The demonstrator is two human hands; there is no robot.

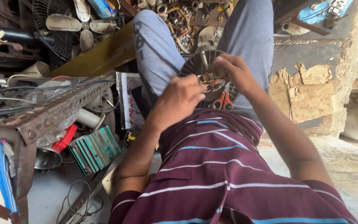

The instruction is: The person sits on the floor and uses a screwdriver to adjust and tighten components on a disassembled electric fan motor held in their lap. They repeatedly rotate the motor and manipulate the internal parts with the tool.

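Cluttered workshop floor surrounds me, with fan blades [69, 23] at eleven o'clock and a green finned block [95, 149] at eight. On my lap sits a dark round motor housing [195, 64]. My right hand [235, 72] pinches a small metal part [212, 78] on it; my left hand [179, 101] curls closed, perhaps around a tool. Orange-handled pliers [222, 101] lie beneath. Housing is open, parts loose, work seemingly midway.
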